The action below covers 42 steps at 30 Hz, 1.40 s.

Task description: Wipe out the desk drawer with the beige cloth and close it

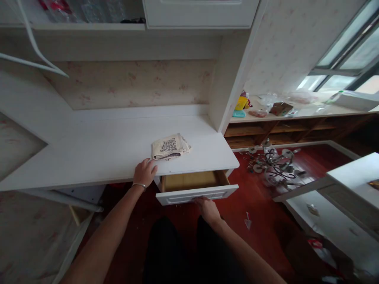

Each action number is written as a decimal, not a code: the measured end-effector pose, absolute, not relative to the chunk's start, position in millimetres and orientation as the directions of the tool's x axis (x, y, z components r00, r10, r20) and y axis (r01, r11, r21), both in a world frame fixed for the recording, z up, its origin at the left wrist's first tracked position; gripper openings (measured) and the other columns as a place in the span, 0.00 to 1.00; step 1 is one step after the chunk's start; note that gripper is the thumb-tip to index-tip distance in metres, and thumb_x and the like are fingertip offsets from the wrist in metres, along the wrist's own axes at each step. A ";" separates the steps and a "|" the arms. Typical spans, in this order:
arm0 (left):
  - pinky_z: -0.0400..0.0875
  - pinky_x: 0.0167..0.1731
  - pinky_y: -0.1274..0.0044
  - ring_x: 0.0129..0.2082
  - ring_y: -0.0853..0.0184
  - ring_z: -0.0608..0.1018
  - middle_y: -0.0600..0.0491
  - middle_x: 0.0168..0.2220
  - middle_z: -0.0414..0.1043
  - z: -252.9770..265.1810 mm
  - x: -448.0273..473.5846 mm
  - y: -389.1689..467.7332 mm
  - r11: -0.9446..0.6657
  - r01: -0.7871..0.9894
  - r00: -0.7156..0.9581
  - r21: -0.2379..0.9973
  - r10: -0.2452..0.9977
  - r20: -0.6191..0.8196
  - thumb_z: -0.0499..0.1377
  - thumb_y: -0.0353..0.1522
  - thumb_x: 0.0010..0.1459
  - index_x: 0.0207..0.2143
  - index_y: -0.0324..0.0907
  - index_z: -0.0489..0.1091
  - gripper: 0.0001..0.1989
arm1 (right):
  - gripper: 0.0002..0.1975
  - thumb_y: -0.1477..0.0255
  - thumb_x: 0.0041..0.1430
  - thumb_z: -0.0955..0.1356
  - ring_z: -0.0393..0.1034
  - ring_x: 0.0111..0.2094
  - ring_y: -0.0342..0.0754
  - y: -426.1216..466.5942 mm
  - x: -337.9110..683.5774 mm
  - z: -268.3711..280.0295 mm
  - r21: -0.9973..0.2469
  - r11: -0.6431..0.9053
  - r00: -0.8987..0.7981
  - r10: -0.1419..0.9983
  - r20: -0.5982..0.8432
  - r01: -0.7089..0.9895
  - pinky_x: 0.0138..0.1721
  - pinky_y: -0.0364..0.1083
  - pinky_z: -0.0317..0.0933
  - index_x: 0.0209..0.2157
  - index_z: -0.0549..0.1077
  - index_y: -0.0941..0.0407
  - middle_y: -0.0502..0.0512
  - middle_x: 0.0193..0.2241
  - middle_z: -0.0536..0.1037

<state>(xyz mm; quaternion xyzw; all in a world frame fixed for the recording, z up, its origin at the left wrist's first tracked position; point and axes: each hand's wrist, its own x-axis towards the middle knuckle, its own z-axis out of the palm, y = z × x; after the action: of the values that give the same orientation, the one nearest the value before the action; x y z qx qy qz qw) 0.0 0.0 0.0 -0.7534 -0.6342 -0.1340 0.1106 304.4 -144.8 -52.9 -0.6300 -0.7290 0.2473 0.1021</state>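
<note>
A folded cream cloth [169,147] with a dark ornamental print lies on the white desk [112,146]. My left hand [145,173] rests on the desk's front edge, fingers laid out just beside the cloth and holding nothing. Below the desktop a white drawer [177,198] stands pulled out, and its light wooden inside shows in part. At the middle of the drawer front, my right hand [208,209] has its fingers closed at the handle, which they mostly hide.
Overhead are a shelf [89,27] with plastic bottles and a hanging white cable [32,39]. A low shelf unit [275,116] under the window carries bags and a box. On the red floor [248,189] lies a dismantled chandelier [275,163]; white furniture [355,177] stands at right.
</note>
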 end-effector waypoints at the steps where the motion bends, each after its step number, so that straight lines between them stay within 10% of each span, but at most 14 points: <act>1: 0.59 0.53 0.68 0.53 0.59 0.66 0.44 0.54 0.62 2.6 5.6 -2.6 -0.172 0.985 0.152 0.023 0.917 0.370 0.45 0.40 0.62 0.53 0.42 0.65 0.21 | 0.18 0.74 0.63 0.58 0.71 0.44 0.49 -156.5 305.5 -52.7 -0.505 0.077 -0.186 0.968 -0.170 0.860 0.44 0.44 0.62 0.45 0.75 0.48 0.53 0.45 0.76; 9: 0.53 0.56 0.64 0.56 0.56 0.61 0.46 0.57 0.58 51.7 83.7 15.0 -0.461 0.887 0.448 -0.029 0.842 0.301 0.54 0.42 0.56 0.56 0.46 0.61 0.25 | 0.19 0.72 0.64 0.56 0.72 0.45 0.50 -232.9 311.8 -45.5 -0.563 0.038 -0.211 0.947 -0.245 0.826 0.46 0.44 0.62 0.48 0.74 0.47 0.55 0.45 0.77; 15: 0.52 0.57 0.61 0.62 0.48 0.51 0.42 0.63 0.49 45.5 91.2 68.8 -0.366 0.928 0.370 -0.069 0.927 0.066 0.57 0.50 0.50 0.63 0.40 0.50 0.42 | 0.19 0.70 0.65 0.56 0.73 0.42 0.49 -273.4 314.7 -45.0 -0.582 -0.017 -0.193 0.935 -0.297 0.813 0.43 0.43 0.62 0.46 0.75 0.48 0.56 0.42 0.78; 27: 0.65 0.44 0.59 0.52 0.50 0.67 0.33 0.51 0.63 35.0 114.4 52.8 -0.295 0.942 0.316 -0.162 0.941 0.122 0.38 0.26 0.61 0.62 0.36 0.51 0.26 | 0.16 0.72 0.62 0.58 0.74 0.37 0.50 -310.8 322.6 -37.4 -0.591 -0.009 -0.248 0.902 -0.353 0.807 0.36 0.42 0.60 0.34 0.77 0.49 0.54 0.36 0.79; 42: 0.70 0.37 0.71 0.40 0.60 0.73 0.44 0.43 0.68 57.3 124.7 -32.0 -0.356 0.916 0.376 -0.185 0.923 0.084 0.48 0.25 0.56 0.51 0.40 0.63 0.19 | 0.19 0.75 0.56 0.61 0.72 0.45 0.51 -333.5 324.3 -42.2 -0.598 -0.009 -0.293 0.865 -0.406 0.801 0.46 0.43 0.62 0.48 0.73 0.49 0.52 0.45 0.77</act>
<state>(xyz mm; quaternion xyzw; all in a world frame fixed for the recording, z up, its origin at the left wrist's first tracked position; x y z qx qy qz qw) 124.7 -32.0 57.3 -0.8232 -0.5585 0.0172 0.1007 324.3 -333.5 -42.2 -0.5930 -0.7026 0.3912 0.0410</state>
